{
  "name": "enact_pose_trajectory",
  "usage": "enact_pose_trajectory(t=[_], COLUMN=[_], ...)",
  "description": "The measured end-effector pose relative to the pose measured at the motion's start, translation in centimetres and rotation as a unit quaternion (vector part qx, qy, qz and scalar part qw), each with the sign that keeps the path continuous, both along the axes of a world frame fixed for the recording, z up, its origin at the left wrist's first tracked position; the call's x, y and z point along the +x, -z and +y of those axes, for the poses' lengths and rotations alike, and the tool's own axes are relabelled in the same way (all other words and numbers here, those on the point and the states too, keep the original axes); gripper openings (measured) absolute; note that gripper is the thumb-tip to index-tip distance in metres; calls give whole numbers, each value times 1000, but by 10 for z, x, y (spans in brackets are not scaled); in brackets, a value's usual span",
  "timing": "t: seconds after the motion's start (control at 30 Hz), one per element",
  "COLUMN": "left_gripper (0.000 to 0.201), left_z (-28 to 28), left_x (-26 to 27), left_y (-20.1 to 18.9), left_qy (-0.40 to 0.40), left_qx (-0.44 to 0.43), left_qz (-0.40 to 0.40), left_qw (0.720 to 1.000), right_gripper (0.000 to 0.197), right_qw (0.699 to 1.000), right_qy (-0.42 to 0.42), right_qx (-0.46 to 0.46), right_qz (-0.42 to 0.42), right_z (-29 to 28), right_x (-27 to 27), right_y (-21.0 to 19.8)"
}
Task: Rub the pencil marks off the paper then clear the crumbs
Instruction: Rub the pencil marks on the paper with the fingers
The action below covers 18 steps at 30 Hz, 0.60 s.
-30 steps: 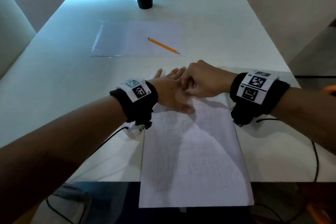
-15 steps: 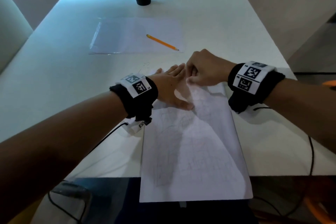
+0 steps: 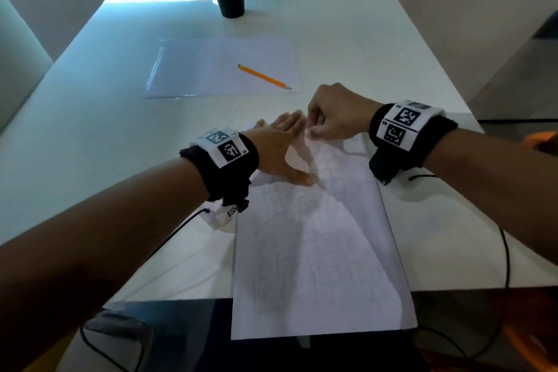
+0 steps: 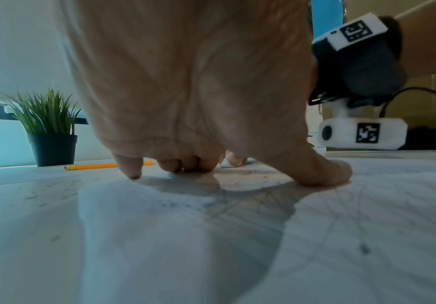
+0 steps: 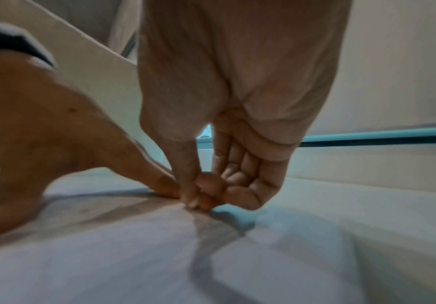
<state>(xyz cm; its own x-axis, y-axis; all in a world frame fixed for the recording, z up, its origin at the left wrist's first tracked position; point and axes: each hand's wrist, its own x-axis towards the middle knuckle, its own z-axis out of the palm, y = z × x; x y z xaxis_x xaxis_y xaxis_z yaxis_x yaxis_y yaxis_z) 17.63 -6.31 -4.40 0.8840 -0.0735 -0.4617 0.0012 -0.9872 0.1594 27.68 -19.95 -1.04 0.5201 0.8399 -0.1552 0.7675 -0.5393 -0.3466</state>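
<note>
A white paper point(image 3: 317, 251) with faint pencil lines lies on the white table point(image 3: 90, 145), its near end hanging over the front edge. My left hand point(image 3: 290, 145) presses flat on the paper's far left part, fingers straight and thumb spread. My right hand point(image 3: 311, 130) is curled just right of the left fingertips, at the paper's far edge. Its thumb and fingers pinch a small white eraser point(image 4: 226, 164) against the sheet; the fingers hide most of it. In the right wrist view the fingertips point(image 5: 193, 202) touch the paper. Dark crumbs point(image 3: 240, 113) lie on the table just beyond the paper.
A yellow pencil point(image 3: 264, 77) lies on a second sheet point(image 3: 211, 66) farther back. A potted plant point(image 3: 232, 0) stands at the far edge. Cables run from both wrists over the table's front edge point(image 3: 453, 288).
My right hand has slid away from me, off the left hand's fingers toward the paper's far edge. The left hand stays pressed in place.
</note>
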Motion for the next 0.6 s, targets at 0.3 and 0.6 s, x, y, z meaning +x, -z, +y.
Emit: enact_pose_trajectory(t=[0.3,0.6], left_gripper=[136,134], left_z=[1,0], left_x=[-1,0], left_y=[0,-3], left_qy=[3,7], left_qx=[5,14], left_qz=[7,12], left_qw=[1000,1000], right_gripper=[8,8], right_qw=[1000,1000], right_qy=[6,-6], right_qx=[5,25], right_qz=[-8,-12], right_z=[-2,-4], right_x=[1,-3], right_y=[-1,1])
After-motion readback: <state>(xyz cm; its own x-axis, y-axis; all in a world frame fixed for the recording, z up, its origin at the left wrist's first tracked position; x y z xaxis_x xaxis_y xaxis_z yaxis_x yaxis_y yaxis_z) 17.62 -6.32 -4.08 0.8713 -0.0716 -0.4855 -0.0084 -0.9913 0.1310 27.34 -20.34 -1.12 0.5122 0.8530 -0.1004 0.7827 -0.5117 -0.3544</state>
